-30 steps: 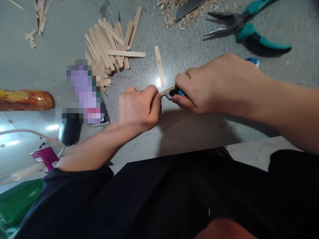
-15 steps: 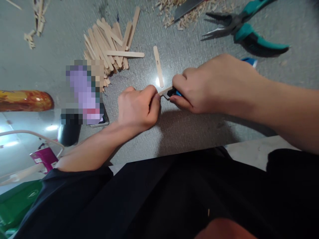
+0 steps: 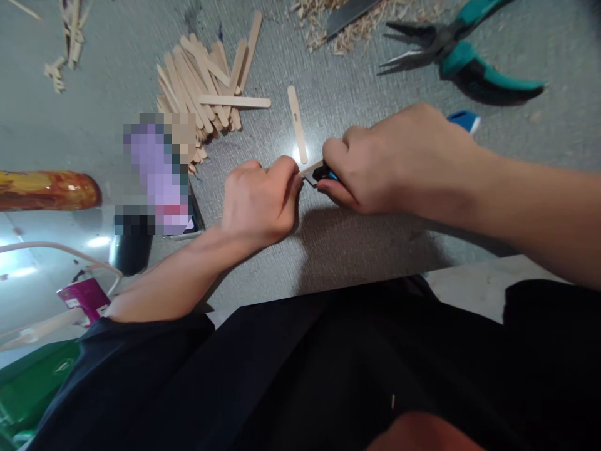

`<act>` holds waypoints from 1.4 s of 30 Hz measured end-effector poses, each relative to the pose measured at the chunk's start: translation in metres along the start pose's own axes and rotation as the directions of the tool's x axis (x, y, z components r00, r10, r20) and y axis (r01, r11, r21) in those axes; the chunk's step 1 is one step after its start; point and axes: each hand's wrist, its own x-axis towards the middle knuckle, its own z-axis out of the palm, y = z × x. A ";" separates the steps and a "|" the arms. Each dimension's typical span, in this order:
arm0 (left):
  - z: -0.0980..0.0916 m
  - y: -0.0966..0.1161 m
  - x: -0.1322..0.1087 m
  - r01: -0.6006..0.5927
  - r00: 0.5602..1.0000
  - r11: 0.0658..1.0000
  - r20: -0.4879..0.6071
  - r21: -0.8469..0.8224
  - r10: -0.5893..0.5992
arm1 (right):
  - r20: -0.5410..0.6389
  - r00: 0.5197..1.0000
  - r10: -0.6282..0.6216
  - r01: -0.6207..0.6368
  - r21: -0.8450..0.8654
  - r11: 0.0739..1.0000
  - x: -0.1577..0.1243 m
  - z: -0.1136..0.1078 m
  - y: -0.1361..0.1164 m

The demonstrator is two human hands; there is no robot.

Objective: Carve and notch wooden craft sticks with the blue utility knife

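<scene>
My right hand (image 3: 380, 163) is wrapped round a blue utility knife (image 3: 464, 121); the back end of its handle shows behind the wrist and its short blade points left. My left hand (image 3: 263, 197) is closed on a wooden popsicle stick (image 3: 310, 167), of which only a short length shows between the two hands. The blade lies against this stick, close to the left fingertips. Just beyond, a loose popsicle stick with a small slot (image 3: 297, 125) lies flat on the grey table (image 3: 263, 275).
A heap of popsicle sticks (image 3: 201, 81) lies beyond my left hand. Teal-handled pliers (image 3: 446, 50) and wood shavings (image 3: 347, 39) with a metal blade (image 3: 350, 17) lie at the far side. A blurred phone-like object (image 3: 159, 175), dark cylinder (image 3: 131, 244) and orange can (image 3: 51, 190) are left.
My right hand has shifted slightly left and tilted, so more of the knife's blue end shows. The blade has come a little nearer my left fingers. Both hands keep their hold.
</scene>
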 end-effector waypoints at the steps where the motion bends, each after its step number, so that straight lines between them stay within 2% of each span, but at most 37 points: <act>1: 0.001 0.000 0.000 -0.004 1.000 1.000 -0.004 0.010 0.004 | 0.025 1.000 0.017 -0.017 -0.004 1.000 0.000 -0.001 -0.002; 7: 0.014 0.001 -0.005 0.040 0.996 0.999 -0.084 0.019 -0.038 | 0.076 0.996 0.045 -0.039 -0.082 0.996 0.001 -0.006 -0.012; 13: 0.018 0.001 -0.006 -0.047 0.986 0.997 -0.160 0.053 0.055 | 0.149 0.983 0.103 -0.096 -0.057 0.994 0.002 -0.013 -0.019; 19: 0.016 0.002 -0.007 -0.088 0.974 0.992 -0.201 0.094 0.106 | 0.134 0.987 0.090 -0.087 -0.027 0.996 0.004 -0.012 -0.020; 24: 0.019 -0.003 -0.011 -0.017 0.991 0.999 -0.129 0.033 0.021 | 0.083 0.990 0.111 -0.112 0.015 0.994 0.007 -0.006 -0.020; 28: 0.018 -0.004 -0.011 0.046 0.996 0.999 -0.083 0.021 -0.045 | 0.087 0.992 0.095 -0.096 0.018 0.995 0.007 -0.007 -0.020; 32: 0.007 0.001 -0.010 0.068 0.997 0.997 -0.049 0.037 -0.066 | 0.054 0.998 0.035 -0.034 -0.011 0.999 0.006 -0.008 -0.011; 35: -0.005 0.007 -0.008 0.095 0.995 0.994 0.037 0.052 -0.097 | 0.057 0.998 -0.032 0.037 -0.092 0.995 0.005 -0.008 -0.005; 39: -0.015 0.014 -0.003 0.172 0.971 0.982 0.154 0.075 -0.182 | 0.091 0.996 -0.018 0.034 -0.166 0.985 0.004 -0.008 -0.003; 42: -0.013 0.013 -0.002 0.176 0.970 0.983 0.158 0.058 -0.183 | 0.084 0.996 -0.001 0.014 -0.146 0.989 0.003 -0.008 -0.002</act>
